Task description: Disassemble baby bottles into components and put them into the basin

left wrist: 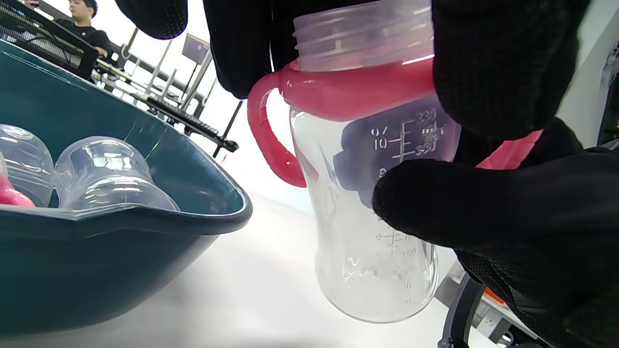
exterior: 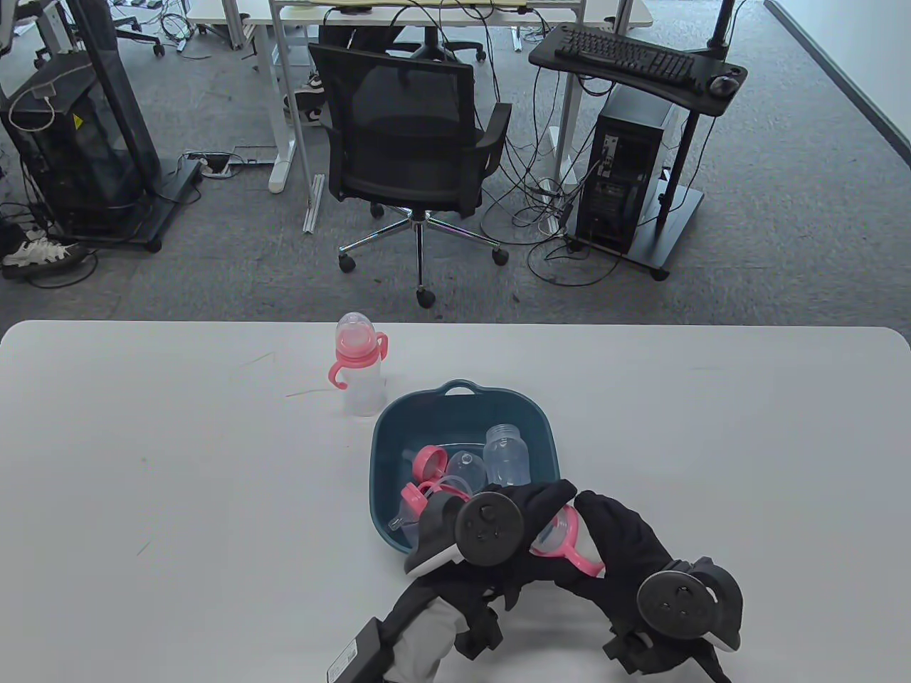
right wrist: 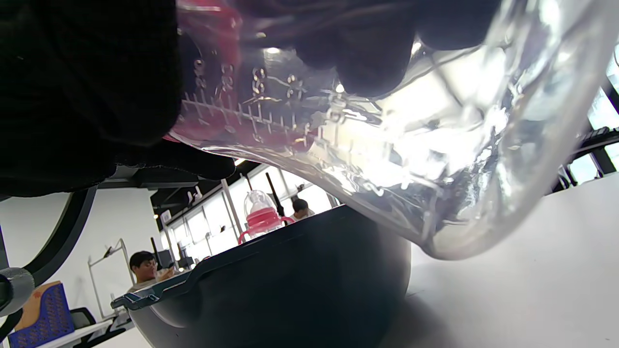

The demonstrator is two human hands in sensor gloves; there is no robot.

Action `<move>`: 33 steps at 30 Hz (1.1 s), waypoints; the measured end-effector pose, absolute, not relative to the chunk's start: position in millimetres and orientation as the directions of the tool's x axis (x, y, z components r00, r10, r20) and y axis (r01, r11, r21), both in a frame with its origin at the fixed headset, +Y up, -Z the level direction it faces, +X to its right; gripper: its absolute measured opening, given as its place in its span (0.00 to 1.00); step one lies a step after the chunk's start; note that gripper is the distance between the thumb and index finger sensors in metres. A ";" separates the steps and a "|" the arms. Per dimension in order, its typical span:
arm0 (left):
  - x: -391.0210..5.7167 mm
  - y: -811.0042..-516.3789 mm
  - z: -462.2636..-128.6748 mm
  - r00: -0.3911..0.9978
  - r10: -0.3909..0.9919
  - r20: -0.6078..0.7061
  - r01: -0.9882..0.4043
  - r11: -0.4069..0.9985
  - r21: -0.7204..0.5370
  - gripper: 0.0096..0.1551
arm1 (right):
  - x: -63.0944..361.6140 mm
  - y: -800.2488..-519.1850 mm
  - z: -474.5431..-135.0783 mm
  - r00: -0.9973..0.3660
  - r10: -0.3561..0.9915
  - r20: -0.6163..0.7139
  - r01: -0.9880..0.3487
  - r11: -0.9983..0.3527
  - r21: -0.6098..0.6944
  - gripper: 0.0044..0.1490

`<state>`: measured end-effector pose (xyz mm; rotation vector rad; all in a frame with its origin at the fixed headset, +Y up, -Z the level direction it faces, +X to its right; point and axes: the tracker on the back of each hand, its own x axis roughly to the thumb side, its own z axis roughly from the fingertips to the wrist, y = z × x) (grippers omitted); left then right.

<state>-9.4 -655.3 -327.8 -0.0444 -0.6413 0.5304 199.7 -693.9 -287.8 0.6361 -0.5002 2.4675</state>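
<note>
— What's held?
— A clear ribbed-neck bottle [left wrist: 372, 232] with a glossy pink handle ring [left wrist: 348, 92], mouth up, at the teal basin's [exterior: 398, 434] five o'clock.
— Grip?
— Left hand [exterior: 498, 526] fingers curl on the ring; right hand [exterior: 626, 548] wraps the body

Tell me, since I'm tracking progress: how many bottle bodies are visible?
3: one assembled bottle standing behind the basin, one bare body inside it, one held body beside it. Others may be hidden.
</note>
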 end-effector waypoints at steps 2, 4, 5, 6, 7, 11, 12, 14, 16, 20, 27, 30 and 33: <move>-11.0 -654.5 -328.4 0.668 0.493 0.557 -0.470 0.860 -0.198 0.55 | 200.0 -693.6 -287.9 -0.745 0.405 0.529 -0.580 -0.786 -0.214 0.61; -12.8 -652.8 -328.6 0.664 0.501 0.555 -0.480 0.855 -0.198 0.55 | 200.7 -693.5 -288.1 -0.747 0.405 0.527 -0.579 -0.786 -0.217 0.61; -14.1 -651.6 -328.7 0.663 0.506 0.552 -0.485 0.852 -0.198 0.55 | 200.9 -693.4 -288.2 -0.746 0.408 0.526 -0.581 -0.784 -0.216 0.61; -15.2 -650.6 -328.7 0.661 0.509 0.551 -0.490 0.849 -0.197 0.55 | 200.9 -693.3 -288.3 -0.745 0.410 0.526 -0.584 -0.783 -0.216 0.61; -16.0 -650.0 -328.8 0.658 0.513 0.551 -0.494 0.847 -0.197 0.55 | 200.8 -693.2 -288.3 -0.744 0.412 0.526 -0.585 -0.782 -0.215 0.61; -18.8 -648.1 -329.5 0.653 0.524 0.546 -0.504 0.839 -0.202 0.55 | 201.8 -693.0 -288.8 -0.744 0.416 0.523 -0.587 -0.780 -0.216 0.61; -19.3 -647.8 -329.7 0.653 0.526 0.546 -0.507 0.838 -0.202 0.55 | 202.5 -692.9 -288.9 -0.745 0.416 0.521 -0.587 -0.779 -0.218 0.61; -21.0 -646.4 -330.2 0.650 0.533 0.541 -0.514 0.834 -0.203 0.55 | 203.7 -692.7 -289.4 -0.746 0.420 0.517 -0.590 -0.777 -0.219 0.61; -22.3 -645.7 -330.2 0.650 0.535 0.540 -0.517 0.832 -0.202 0.55 | 204.6 -692.4 -289.7 -0.745 0.424 0.515 -0.593 -0.775 -0.219 0.61; -23.5 -645.8 -330.7 0.654 0.537 0.533 -0.517 0.831 -0.202 0.55 | 206.5 -691.9 -290.1 -0.752 0.421 0.507 -0.587 -0.777 -0.227 0.61; -31.7 -641.8 -331.9 0.650 0.561 0.512 -0.548 0.813 -0.195 0.55 | 219.9 -693.2 -294.2 -0.780 0.425 0.460 -0.574 -0.778 -0.256 0.61; -38.8 -637.6 -332.6 0.644 0.581 0.498 -0.573 0.797 -0.189 0.55 | 223.3 -694.0 -295.6 -0.785 0.429 0.447 -0.573 -0.777 -0.261 0.61; -48.8 -633.4 -334.4 0.642 0.596 0.481 -0.602 0.781 -0.165 0.55 | 223.6 -694.3 -295.9 -0.788 0.428 0.443 -0.570 -0.780 -0.259 0.61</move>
